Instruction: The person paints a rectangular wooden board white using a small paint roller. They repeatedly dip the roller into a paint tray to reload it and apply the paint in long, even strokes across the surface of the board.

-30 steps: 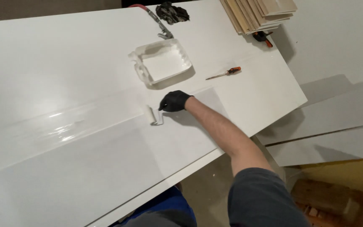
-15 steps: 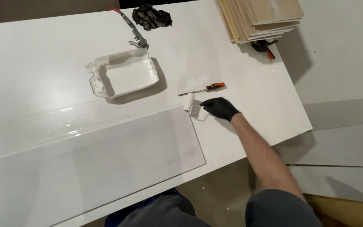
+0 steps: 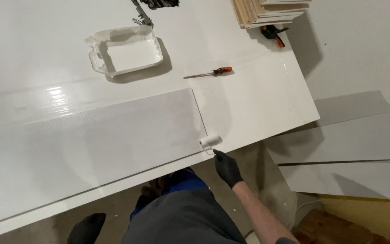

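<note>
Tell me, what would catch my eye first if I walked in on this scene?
Most striking is the big glossy white panel filling the view, with a duller grey rectangle across its near half. At its near edge a black-gloved right hand holds a small white paint roller. Farther back sit a white plastic paint tray and an orange-handled screwdriver.

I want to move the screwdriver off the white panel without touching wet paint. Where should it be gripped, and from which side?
Probably by the orange-and-black handle of the screwdriver, coming in from the right. It lies flat with the handle pointing right and its thin metal shaft pointing left toward the paint tray, so the thicker handle offers the better hold.
</note>
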